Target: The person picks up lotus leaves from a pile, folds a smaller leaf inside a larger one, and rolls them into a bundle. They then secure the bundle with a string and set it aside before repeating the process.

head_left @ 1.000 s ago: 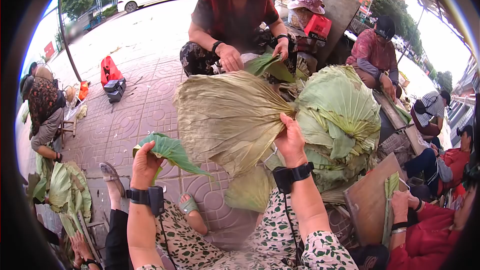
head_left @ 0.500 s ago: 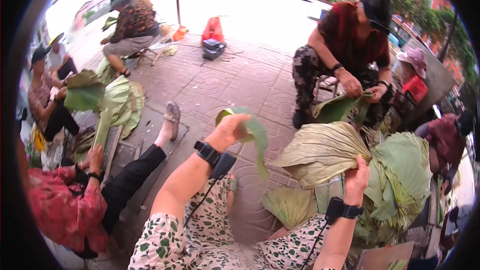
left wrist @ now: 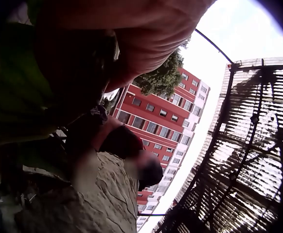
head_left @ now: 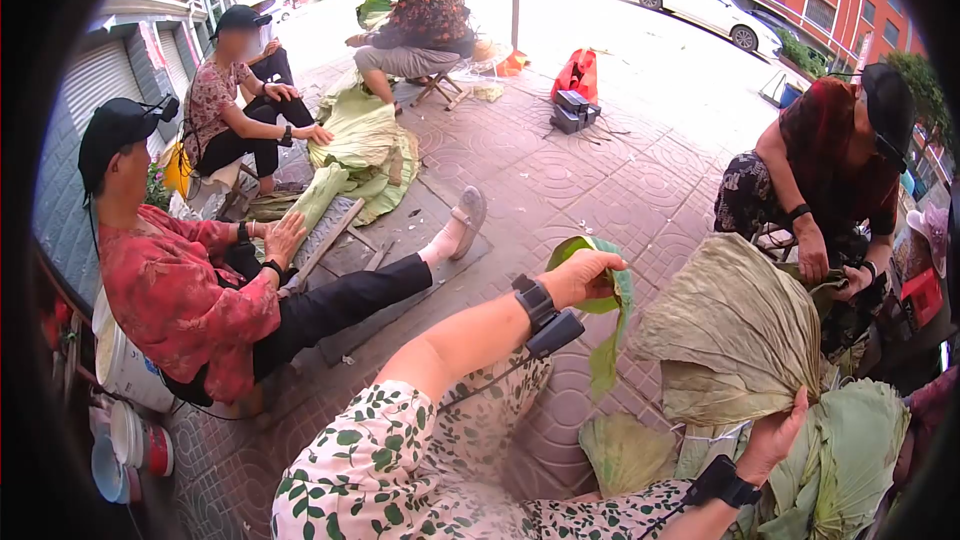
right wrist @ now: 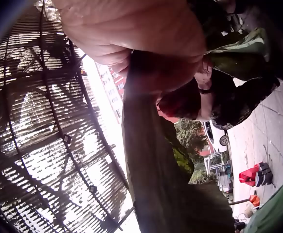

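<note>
In the head view my left hand (head_left: 585, 278) grips a folded piece of green leaf (head_left: 606, 355), whose loose end hangs below the fingers. The same green leaf (left wrist: 15, 87) shows dark beside the palm in the left wrist view. My right hand (head_left: 775, 437) pinches a big dried lotus leaf (head_left: 735, 330) at its gathered base, and the brownish blade fans out up and to the left. In the right wrist view that dried leaf (right wrist: 170, 194) hangs past the hand. A heap of pale green leaves (head_left: 855, 450) lies just right of my right hand.
A yellowish leaf (head_left: 628, 452) lies by my knees. Across from me a seated person (head_left: 840, 180) in dark red handles a leaf. On the left sits a person in a red shirt (head_left: 190, 290), one leg stretched out. Behind are stacked leaves (head_left: 370, 150) and a red bag (head_left: 577, 75).
The head view has swung left, so the scene shifts right and people on the left come into view. The green leaf, earlier held out flat, now hangs down. Both hands keep their leaves.
</note>
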Motion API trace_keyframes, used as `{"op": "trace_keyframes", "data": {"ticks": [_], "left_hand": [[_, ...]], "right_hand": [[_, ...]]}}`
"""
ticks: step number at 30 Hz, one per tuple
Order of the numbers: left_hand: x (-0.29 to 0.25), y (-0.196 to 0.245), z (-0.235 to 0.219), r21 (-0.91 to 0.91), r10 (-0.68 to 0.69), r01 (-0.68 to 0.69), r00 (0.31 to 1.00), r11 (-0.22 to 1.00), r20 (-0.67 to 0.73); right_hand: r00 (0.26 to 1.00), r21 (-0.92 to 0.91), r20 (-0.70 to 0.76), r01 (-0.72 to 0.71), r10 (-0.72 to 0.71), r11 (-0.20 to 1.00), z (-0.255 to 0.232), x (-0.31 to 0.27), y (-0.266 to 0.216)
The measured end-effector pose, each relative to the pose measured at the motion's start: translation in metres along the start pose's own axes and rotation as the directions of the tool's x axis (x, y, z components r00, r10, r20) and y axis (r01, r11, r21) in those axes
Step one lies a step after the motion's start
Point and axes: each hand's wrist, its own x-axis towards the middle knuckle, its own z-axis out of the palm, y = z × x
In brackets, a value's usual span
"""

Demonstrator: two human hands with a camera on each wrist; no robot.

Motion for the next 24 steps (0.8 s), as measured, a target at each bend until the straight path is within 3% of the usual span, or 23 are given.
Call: {"op": "trace_keyframes", "data": {"ticks": [1, 2, 5, 7, 10, 12, 15, 19, 21, 22, 23, 24], "left_hand": [[-0.001, 0.0, 0.002, -0.004, 0.01, -0.01, 1.0, 1.0, -0.013], [-0.005, 0.001, 0.005, -0.008, 0.009, -0.009, 1.0, 1.0, -0.025], [-0.014, 0.003, 0.012, 0.031, 0.015, -0.012, 0.994, 0.999, -0.106], [-0.011, 0.001, 0.011, 0.044, 0.009, -0.003, 0.992, 0.999, -0.127], [-0.003, -0.003, 0.009, 0.056, 0.019, -0.01, 0.987, 0.998, -0.161], [0.002, -0.006, 0.005, 0.075, 0.028, -0.015, 0.984, 0.997, -0.174], [0.005, -0.007, 0.003, 0.12, 0.035, -0.011, 0.98, 0.993, -0.198], [0.0, -0.005, 0.001, 0.15, 0.038, -0.005, 0.975, 0.989, -0.22], [-0.002, -0.005, 0.002, 0.144, 0.03, -0.001, 0.978, 0.99, -0.204], [-0.003, -0.005, 0.001, 0.136, 0.026, 0.0, 0.982, 0.991, -0.189], [-0.003, -0.004, 0.001, 0.138, 0.021, 0.005, 0.982, 0.99, -0.19], [-0.002, -0.003, 0.002, 0.146, 0.031, -0.001, 0.979, 0.989, -0.199]], "right_hand": [[1.0, -0.039, -0.008, 0.008, -0.008, 0.999, -0.007, 0.005, 0.003], [0.988, -0.058, -0.156, 0.003, -0.012, 0.998, -0.011, 0.012, 0.008], [0.981, -0.05, -0.148, -0.131, 0.122, 0.99, -0.016, 0.023, 0.013], [0.984, -0.06, -0.127, -0.135, 0.127, 0.989, -0.014, 0.028, 0.018], [0.995, -0.117, -0.084, -0.058, 0.048, 0.991, -0.011, 0.031, 0.028], [0.991, -0.274, -0.071, 0.086, -0.109, 0.958, -0.008, 0.033, 0.034], [0.987, -0.337, -0.042, 0.129, -0.152, 0.932, 0.011, 0.025, 0.04], [0.988, -0.32, -0.093, 0.091, -0.127, 0.943, 0.009, 0.025, 0.042], [0.992, -0.088, -0.059, 0.104, -0.109, 0.991, 0.002, 0.027, 0.037], [0.999, 0.023, -0.038, 0.021, -0.02, 1.0, 0.008, 0.024, 0.032], [0.999, 0.023, -0.044, 0.021, -0.02, 1.0, 0.006, 0.022, 0.033], [0.996, -0.093, -0.023, 0.087, -0.09, 0.992, 0.003, 0.021, 0.033]]}}
